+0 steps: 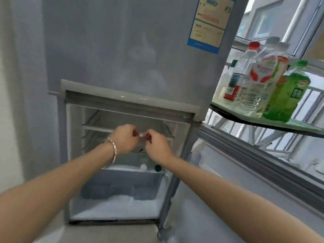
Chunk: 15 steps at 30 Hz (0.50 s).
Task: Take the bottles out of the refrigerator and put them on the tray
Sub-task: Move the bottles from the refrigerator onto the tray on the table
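Observation:
The refrigerator [122,50] has its lower compartment open. My left hand [124,139] and my right hand [157,146] are both inside it, side by side, with fingers curled on the white front rail of the shelf [94,128]. Below my hands, two bottles stand in the compartment, one with a white cap [143,167] and one with a dark green cap [157,167]; their bodies are mostly hidden. To the right, a green tray [298,124] carries several bottles, among them a clear red-capped bottle [245,62] and a green bottle [289,92].
The open lower door [245,155] swings out to the right, under the tray. A frosted drawer [119,190] fills the bottom of the compartment. Windows with railings lie behind the tray. A pale wall runs along the left.

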Tool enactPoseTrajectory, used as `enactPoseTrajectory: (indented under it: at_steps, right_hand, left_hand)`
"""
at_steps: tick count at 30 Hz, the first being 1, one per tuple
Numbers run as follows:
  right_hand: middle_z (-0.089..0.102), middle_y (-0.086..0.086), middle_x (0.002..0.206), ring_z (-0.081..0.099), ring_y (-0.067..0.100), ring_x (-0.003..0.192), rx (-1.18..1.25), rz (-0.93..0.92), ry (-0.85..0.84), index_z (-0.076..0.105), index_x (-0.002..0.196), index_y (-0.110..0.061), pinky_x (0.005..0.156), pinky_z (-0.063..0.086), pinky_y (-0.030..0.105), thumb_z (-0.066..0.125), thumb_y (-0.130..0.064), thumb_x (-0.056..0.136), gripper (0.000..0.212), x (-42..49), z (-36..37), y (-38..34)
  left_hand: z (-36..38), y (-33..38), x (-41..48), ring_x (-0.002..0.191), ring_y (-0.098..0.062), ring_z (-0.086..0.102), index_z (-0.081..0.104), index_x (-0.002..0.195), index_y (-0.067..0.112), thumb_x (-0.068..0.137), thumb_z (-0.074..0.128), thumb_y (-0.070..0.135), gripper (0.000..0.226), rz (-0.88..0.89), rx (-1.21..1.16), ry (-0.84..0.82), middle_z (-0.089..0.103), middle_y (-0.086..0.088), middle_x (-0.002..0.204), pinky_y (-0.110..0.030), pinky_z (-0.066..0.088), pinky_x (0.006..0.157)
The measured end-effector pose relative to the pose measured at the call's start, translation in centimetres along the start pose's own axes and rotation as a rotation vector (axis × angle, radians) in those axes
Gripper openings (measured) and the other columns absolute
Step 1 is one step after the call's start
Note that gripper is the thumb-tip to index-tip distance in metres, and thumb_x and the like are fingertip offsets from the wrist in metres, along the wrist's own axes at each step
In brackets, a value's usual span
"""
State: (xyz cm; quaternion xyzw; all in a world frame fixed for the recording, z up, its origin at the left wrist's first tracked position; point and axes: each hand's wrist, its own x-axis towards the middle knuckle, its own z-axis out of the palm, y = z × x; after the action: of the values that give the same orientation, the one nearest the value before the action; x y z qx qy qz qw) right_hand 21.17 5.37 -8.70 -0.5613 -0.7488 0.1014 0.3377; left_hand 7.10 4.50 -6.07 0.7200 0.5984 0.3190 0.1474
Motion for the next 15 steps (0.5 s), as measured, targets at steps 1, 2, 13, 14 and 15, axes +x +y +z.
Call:
enactPoseTrajectory:
  at_steps: [1,2,13,14,15]
  right_hand:
    - [0.066,0.012,0.094,0.063,0.034,0.091,-0.020,0.035,-0.052,0.060,0.097,-0.009,0.075,0.053,0.042,0.047,-0.001,0.080,0.023,0.6,1.8,0.6]
    - [0.066,0.015,0.097,0.063,0.035,0.092,-0.048,0.072,-0.106,0.059,0.100,-0.008,0.076,0.053,0.041,0.047,0.000,0.079,0.025,1.2,3.3,1.3]
    - [0.050,0.020,0.131,0.055,0.036,0.114,-0.512,0.251,-0.695,0.036,0.141,-0.012,0.090,0.047,0.037,0.049,-0.023,0.093,0.051,5.1,14.9,12.5]
    - [0.050,0.020,0.131,0.055,0.035,0.114,-0.522,0.271,-0.701,0.035,0.142,-0.013,0.091,0.047,0.037,0.048,-0.023,0.094,0.051,4.8,15.4,13.2]
    - [0.050,0.020,0.131,0.055,0.035,0.114,-0.510,0.276,-0.691,0.035,0.142,-0.014,0.091,0.047,0.036,0.048,-0.023,0.093,0.051,4.8,16.2,13.9]
  left_hand:
    - [0.4,-1.5,-0.1,0.084,-0.030,0.068,0.070,0.092,0.014,0.083,0.057,0.019,0.017,-0.028,0.002,-0.007,0.074,-0.010,0.090,-0.033,0.055,0.072]
    - [0.8,-2.7,-0.1,0.084,-0.030,0.068,0.070,0.090,0.013,0.082,0.057,0.018,0.016,-0.048,0.000,-0.008,0.074,-0.010,0.089,-0.033,0.056,0.072]
    - [5.6,-11.5,-0.5,0.084,-0.024,0.068,0.067,0.080,0.020,0.079,0.056,0.016,0.011,-0.255,-0.012,-0.066,0.073,-0.003,0.088,-0.034,0.057,0.078]
    - [5.9,-12.0,-0.7,0.086,-0.023,0.068,0.066,0.083,0.021,0.080,0.056,0.016,0.012,-0.263,-0.009,-0.076,0.072,-0.002,0.091,-0.033,0.056,0.080]
    - [6.3,-12.7,-0.8,0.087,-0.022,0.067,0.068,0.088,0.021,0.081,0.056,0.015,0.014,-0.281,-0.007,-0.080,0.072,-0.002,0.093,-0.032,0.055,0.080]
